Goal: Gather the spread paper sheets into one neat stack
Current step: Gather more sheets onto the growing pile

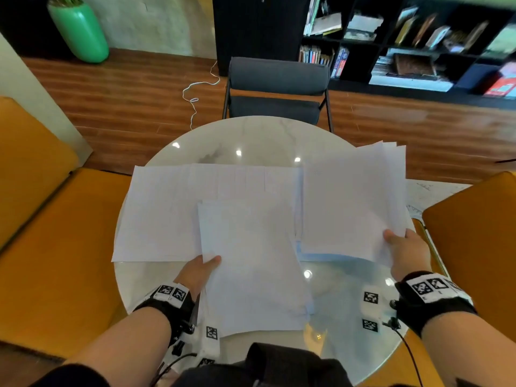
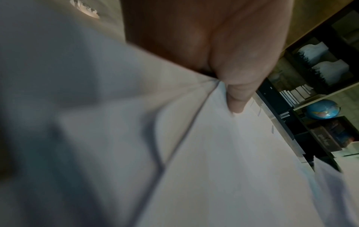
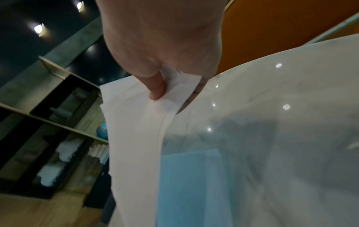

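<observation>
White sheets [image 1: 252, 263] are pinched by the left hand [image 1: 199, 270]; a fanned bunch [image 1: 353, 199], maybe lifted, is pinched by the right hand [image 1: 406, 251].

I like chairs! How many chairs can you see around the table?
3: a grey chair across the table, an orange chair left, another orange one right. More may hide out of view.

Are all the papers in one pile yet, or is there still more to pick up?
Not yet. Some gathering is done: the left hand pinches one bundle of sheets, and the right hand pinches a second, fanned bundle. A row of overlapping sheets lies spread across the round table. Those need collecting, then everything must be merged and squared into one stack.
</observation>
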A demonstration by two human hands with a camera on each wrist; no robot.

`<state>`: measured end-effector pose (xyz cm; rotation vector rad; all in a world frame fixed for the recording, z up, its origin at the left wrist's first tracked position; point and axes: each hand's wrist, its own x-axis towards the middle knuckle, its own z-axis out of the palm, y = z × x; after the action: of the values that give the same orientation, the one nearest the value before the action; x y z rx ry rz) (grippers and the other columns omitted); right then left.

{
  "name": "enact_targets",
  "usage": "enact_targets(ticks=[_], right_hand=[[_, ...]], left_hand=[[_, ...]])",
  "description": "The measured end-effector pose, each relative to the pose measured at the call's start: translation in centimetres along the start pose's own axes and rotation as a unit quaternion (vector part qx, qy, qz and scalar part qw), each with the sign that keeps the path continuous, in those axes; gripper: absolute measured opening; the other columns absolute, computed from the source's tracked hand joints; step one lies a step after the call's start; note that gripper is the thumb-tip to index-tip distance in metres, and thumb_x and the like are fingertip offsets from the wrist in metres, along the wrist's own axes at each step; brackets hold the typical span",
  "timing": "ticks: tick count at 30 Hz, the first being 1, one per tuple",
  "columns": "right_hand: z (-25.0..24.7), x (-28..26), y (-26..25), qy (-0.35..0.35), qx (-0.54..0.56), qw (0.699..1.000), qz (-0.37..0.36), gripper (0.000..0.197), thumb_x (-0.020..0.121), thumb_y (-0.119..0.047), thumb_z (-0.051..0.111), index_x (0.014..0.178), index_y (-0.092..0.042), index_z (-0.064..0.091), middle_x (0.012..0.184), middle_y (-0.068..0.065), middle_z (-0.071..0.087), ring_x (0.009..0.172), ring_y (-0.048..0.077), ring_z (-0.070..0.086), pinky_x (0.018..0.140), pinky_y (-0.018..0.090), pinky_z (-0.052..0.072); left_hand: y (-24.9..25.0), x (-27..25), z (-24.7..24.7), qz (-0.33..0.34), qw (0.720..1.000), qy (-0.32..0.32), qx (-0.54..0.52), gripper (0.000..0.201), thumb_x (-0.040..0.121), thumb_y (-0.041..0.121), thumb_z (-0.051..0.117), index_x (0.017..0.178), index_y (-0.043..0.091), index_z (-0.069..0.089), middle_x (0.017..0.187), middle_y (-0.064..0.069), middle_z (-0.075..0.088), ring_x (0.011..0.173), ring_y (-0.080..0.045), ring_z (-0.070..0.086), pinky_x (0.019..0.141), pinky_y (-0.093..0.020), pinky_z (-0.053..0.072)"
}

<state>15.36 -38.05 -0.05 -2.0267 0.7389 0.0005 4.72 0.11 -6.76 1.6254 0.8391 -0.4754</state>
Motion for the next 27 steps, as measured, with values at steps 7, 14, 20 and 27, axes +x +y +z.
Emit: enact_targets(ticks=[7, 14, 20, 27], right_hand=[[-1.8, -3.8, -2.8, -0.101, 0.280, 0.954, 0.025, 0.039, 0.097, -0.022, 0.050, 0.135, -0.013, 0.048, 0.125, 0.002, 0.058, 0.099, 0.024, 0.062, 0.084, 0.037, 0.049], [1.2, -5.2, 1.3, -0.197, 0.200, 0.958, 0.050, 0.040, 0.080, -0.031, 0.071, 0.115, -0.012, 0.064, 0.117, 0.013, 0.069, 0.113, 0.035, 0.062, 0.102, 0.052, 0.044], [3.2, -7.0, 6.1, -0.206, -0.011, 0.977, 0.062, 0.033, 0.086, -0.002, 0.061, 0.119, 0.001, 0.058, 0.109, 0.020, 0.066, 0.097, 0.037, 0.062, 0.086, 0.044, 0.050], [6.7, -9.1, 4.9, -0.273, -0.144, 0.951, -0.010, 0.053, 0.081, -0.011, 0.068, 0.131, -0.013, 0.048, 0.117, 0.006, 0.063, 0.105, 0.027, 0.059, 0.095, 0.044, 0.047]], left_hand=[[0.0, 0.2, -0.3, 0.011, 1.000, -0.016, 0.010, 0.050, 0.092, 0.037, 0.056, 0.133, 0.009, 0.052, 0.137, -0.009, 0.055, 0.128, -0.030, 0.049, 0.110, -0.040, 0.035], [0.1, 0.5, -0.4, 0.005, 0.999, -0.034, 0.009, 0.048, 0.092, 0.034, 0.056, 0.133, 0.008, 0.052, 0.136, -0.010, 0.056, 0.126, -0.030, 0.051, 0.105, -0.036, 0.036], [-0.2, 0.9, -0.5, 0.002, 0.999, -0.045, -0.010, 0.050, 0.090, 0.038, 0.057, 0.131, 0.009, 0.054, 0.133, -0.007, 0.058, 0.121, -0.028, 0.054, 0.105, -0.035, 0.038], [-0.3, 1.5, -0.7, -0.006, 0.999, -0.050, 0.004, 0.085, 0.074, 0.060, 0.058, 0.140, 0.009, 0.044, 0.143, -0.011, 0.051, 0.127, -0.031, 0.051, 0.112, -0.044, 0.036]])
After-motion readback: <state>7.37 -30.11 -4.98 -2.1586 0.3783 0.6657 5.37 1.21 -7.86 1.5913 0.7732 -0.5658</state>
